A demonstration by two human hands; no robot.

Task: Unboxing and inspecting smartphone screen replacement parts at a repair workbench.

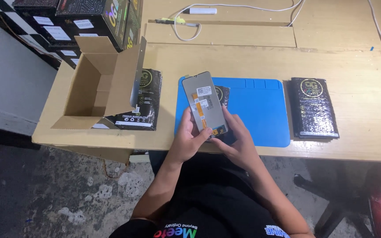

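Both hands are holding a phone display panel (204,102) upright over the near edge of the blue work mat (261,110), back side with labels and an orange flex strip facing the camera. The left hand (189,140) is curling closed around the panel's lower left edge, thumb lying on the back face. The right hand (239,141) is cupping the lower right edge, fingers half closed behind it; fingertips are mostly hidden. A black bubble-wrap pouch (221,94) is lying on the mat just behind the panel. An open cardboard box (100,83) is sitting at the left table edge, touching a stack of black pouches (143,101). Another pouch stack (312,107) is lying just right of the mat. Bare table (358,141) is showing beyond it.
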